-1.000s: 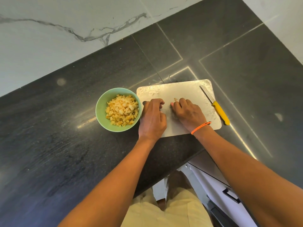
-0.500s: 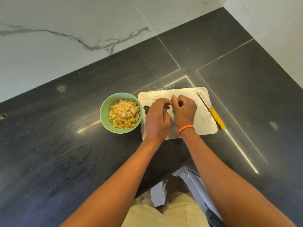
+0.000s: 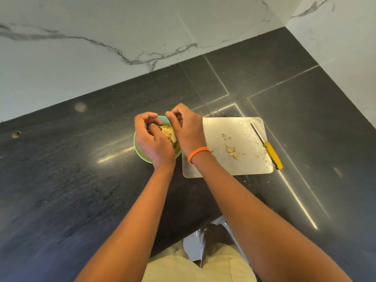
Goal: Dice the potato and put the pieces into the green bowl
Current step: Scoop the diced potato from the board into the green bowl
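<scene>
The green bowl (image 3: 140,152) sits on the dark counter, left of the steel cutting board (image 3: 246,165). Diced potato pieces (image 3: 169,136) are heaped in it and show between my hands. My left hand (image 3: 152,139) hovers over the bowl with its fingers curled in. Beside it, over the bowl's right side, my right hand (image 3: 186,129) is curled the same way. Both seem to hold potato pieces, though the fingers hide them. A few potato scraps (image 3: 232,152) lie on the board.
A yellow-handled knife (image 3: 272,154) lies on the board's right edge, blade pointing away from me. Marble walls close the counter at the back and right. The counter's front edge runs just below my forearms.
Both hands gathered pieces on the board, then moved left together and now sit over the bowl. The board is uncovered, with a few scraps left on it.
</scene>
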`<action>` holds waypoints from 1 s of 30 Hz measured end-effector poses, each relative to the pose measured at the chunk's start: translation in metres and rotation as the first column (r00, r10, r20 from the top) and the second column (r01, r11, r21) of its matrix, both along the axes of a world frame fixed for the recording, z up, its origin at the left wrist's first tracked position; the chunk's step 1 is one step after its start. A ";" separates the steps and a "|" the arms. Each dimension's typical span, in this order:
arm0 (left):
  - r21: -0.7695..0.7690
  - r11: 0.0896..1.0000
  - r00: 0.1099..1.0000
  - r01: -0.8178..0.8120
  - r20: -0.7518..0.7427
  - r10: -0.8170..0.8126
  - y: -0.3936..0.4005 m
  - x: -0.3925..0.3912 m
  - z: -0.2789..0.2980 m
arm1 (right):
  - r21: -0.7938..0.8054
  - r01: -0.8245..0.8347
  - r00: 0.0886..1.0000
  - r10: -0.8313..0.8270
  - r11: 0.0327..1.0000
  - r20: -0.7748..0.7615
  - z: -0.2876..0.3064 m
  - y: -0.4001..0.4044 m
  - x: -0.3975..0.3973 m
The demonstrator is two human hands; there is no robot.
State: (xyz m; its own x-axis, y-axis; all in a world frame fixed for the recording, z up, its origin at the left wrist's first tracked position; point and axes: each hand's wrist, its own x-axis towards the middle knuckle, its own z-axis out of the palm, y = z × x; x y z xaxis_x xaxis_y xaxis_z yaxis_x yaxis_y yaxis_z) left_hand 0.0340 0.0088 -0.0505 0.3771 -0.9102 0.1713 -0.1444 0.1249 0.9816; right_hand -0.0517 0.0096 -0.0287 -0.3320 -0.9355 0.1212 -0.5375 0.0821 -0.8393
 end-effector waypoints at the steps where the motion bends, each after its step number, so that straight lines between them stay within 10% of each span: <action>1: 0.005 1.000 1.000 -0.015 -0.002 0.015 -0.002 0.003 -0.001 | 0.059 -0.092 0.991 0.097 0.994 -0.088 -0.001 -0.001 0.005; 6: 0.033 0.999 1.000 -0.029 0.008 0.029 -0.006 0.011 -0.003 | 0.228 -0.203 0.861 0.285 0.952 -0.422 -0.004 0.006 0.013; 18: 0.034 0.999 0.999 0.001 0.036 -0.002 -0.004 -0.003 -0.002 | 0.048 -0.091 0.914 0.103 0.995 -0.393 -0.004 0.014 -0.005; 26: 0.032 0.999 0.999 0.023 0.042 -0.024 -0.004 -0.014 -0.002 | 0.051 -0.004 0.996 -0.001 0.999 0.089 -0.006 0.021 -0.020; 30: 0.017 0.998 0.996 0.064 0.064 -0.065 -0.001 -0.023 -0.001 | 0.106 0.048 0.857 -0.095 0.993 0.507 0.001 0.029 -0.035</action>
State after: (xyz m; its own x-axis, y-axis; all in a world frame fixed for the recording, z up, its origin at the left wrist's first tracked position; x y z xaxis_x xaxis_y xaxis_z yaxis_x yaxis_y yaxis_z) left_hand 0.0108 0.0077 -0.0513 0.3064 -0.9348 0.1798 -0.1993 0.1216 0.9724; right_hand -0.0864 0.0388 -0.0278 -0.3916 -0.9055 -0.1633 -0.0258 0.1882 -0.9818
